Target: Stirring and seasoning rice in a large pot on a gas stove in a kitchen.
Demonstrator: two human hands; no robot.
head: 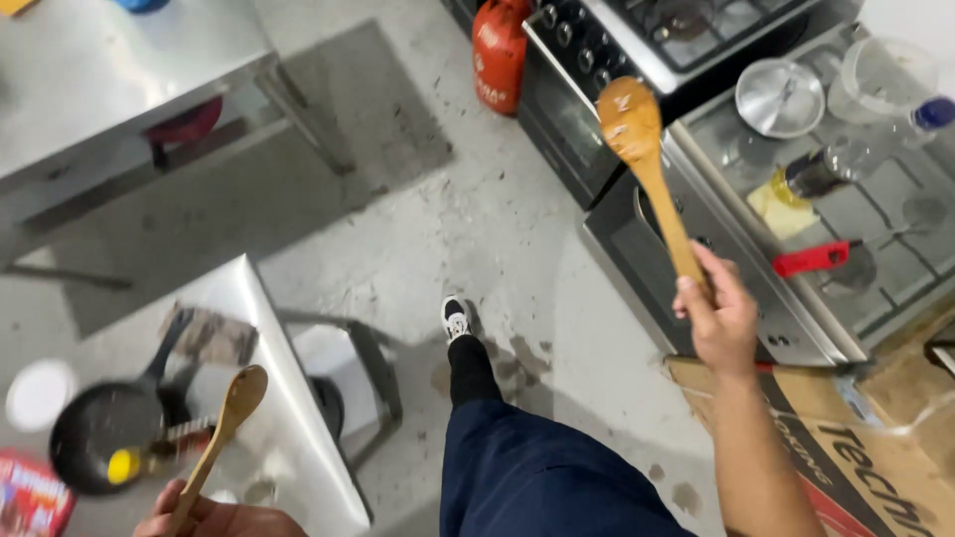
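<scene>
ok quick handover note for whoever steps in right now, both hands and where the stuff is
Left hand: grip shut on a wooden spoon, bowl up, over the steel table.
Right hand: grip shut on the handle of a wooden spatula, raised over the floor in front of the cookers; bits stuck on its blade.
On the table: black frying pan, a yellow-capped item lying by its rim, and a folded cloth.
On the cooker top: steel lid, red-handled tool.
Done: both utensils picked up.
Left: neither utensil touches the pan or the cooker.
</scene>
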